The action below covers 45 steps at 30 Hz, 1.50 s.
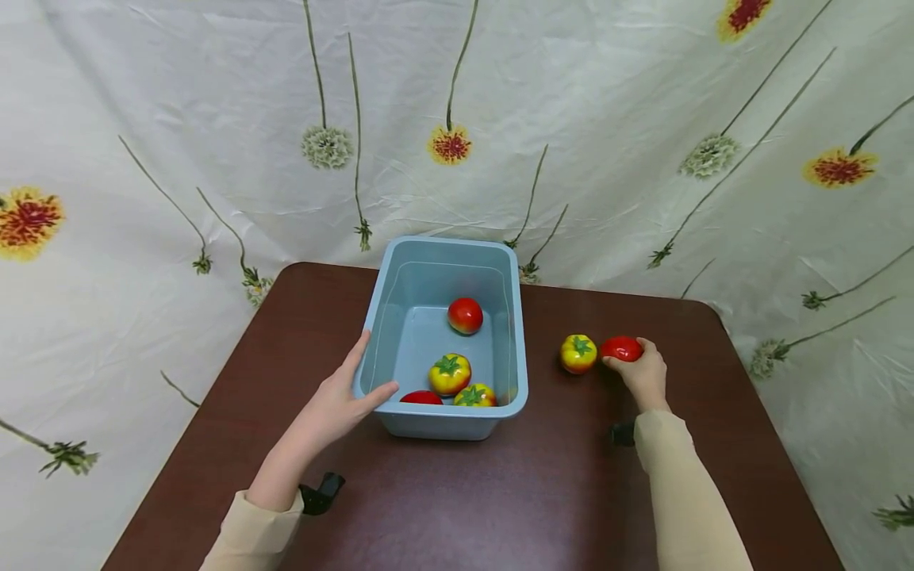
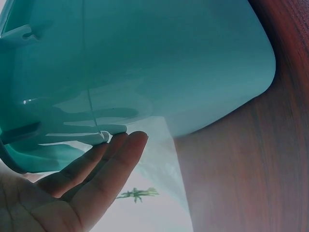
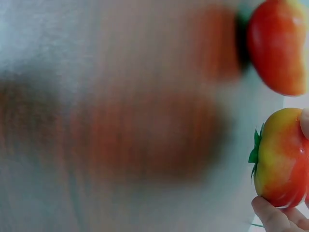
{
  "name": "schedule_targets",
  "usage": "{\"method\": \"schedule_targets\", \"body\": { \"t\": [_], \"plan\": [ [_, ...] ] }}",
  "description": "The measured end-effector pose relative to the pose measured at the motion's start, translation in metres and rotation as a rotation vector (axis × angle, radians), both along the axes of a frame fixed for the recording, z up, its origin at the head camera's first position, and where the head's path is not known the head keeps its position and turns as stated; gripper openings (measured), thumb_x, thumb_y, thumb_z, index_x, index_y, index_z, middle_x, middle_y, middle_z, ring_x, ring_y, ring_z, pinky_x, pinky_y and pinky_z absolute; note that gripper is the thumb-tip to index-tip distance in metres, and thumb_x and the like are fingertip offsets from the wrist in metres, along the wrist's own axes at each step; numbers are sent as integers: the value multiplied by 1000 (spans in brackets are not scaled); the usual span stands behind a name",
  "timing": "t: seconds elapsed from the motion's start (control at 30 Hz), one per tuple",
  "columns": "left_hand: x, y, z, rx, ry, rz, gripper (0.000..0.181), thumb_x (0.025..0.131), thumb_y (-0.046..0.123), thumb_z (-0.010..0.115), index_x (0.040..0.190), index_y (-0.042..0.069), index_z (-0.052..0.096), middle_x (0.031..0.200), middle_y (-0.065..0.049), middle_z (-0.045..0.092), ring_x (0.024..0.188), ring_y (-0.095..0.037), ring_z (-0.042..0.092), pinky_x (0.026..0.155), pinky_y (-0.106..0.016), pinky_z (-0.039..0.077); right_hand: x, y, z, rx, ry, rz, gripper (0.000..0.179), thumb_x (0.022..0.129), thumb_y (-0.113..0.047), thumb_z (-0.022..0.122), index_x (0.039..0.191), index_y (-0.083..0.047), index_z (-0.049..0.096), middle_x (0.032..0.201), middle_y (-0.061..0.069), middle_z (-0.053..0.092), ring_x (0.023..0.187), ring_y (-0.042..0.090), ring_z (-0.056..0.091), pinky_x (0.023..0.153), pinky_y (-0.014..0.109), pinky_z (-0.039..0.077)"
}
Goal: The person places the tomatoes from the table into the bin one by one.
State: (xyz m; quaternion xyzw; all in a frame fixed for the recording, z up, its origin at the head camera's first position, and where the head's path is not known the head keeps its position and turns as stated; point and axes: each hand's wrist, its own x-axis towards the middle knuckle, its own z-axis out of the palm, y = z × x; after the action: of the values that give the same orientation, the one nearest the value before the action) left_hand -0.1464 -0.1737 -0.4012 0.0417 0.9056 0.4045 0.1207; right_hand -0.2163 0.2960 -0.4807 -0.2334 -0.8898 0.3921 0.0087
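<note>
My right hand holds a red tomato between thumb and fingers at the right of the table. In the right wrist view this tomato shows a yellow-and-red side, its green leaves facing the tabletop. A second tomato, yellow with green leaves on top, sits just left of it. My left hand rests at the near left corner of a blue-grey plastic bin, thumb over the front rim. In the left wrist view its straight fingers touch the bin's outer side.
Inside the bin lie a red tomato towards the back, two yellow ones near the front and another red one partly hidden by the front rim. The dark brown table ends at a flower-patterned cloth behind.
</note>
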Motion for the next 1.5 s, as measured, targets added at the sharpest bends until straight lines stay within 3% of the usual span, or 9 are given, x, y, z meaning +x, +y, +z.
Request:
{"method": "schedule_targets", "body": {
  "t": [0.27, 0.67, 0.97, 1.5],
  "plan": [
    [2, -1, -1, 0, -10, -2, 101, 91, 57, 61, 160, 22, -3, 164, -19, 14, 145, -45, 28, 109, -65, 34, -10, -4, 25, -13, 70, 22, 80, 89, -22, 72, 152, 2, 28, 150, 29, 37, 132, 46, 39, 106, 59, 41],
    [4, -2, -1, 4, -14, -2, 100, 92, 54, 61, 160, 22, -4, 164, -20, 14, 144, -46, 29, 108, -65, 34, -27, -39, 71, -24, 193, 112, 79, 89, -29, 73, 152, -2, 31, 150, 22, 42, 132, 41, 45, 105, 54, 45],
    [2, 0, -3, 4, -4, -6, 101, 91, 58, 61, 160, 21, -3, 164, -19, 14, 144, -46, 28, 109, -66, 33, -37, -66, 101, -108, 248, 162, 81, 88, -30, 74, 153, -6, 31, 154, 17, 39, 135, 38, 43, 105, 52, 46],
    [-1, 0, -1, 6, 0, -12, 102, 90, 60, 60, 160, 20, -3, 164, -20, 13, 145, -45, 27, 108, -66, 33, -37, -117, 149, -185, 346, 308, 80, 85, -29, 78, 151, -9, 35, 149, 14, 42, 130, 34, 49, 101, 47, 51]
  ]
}}
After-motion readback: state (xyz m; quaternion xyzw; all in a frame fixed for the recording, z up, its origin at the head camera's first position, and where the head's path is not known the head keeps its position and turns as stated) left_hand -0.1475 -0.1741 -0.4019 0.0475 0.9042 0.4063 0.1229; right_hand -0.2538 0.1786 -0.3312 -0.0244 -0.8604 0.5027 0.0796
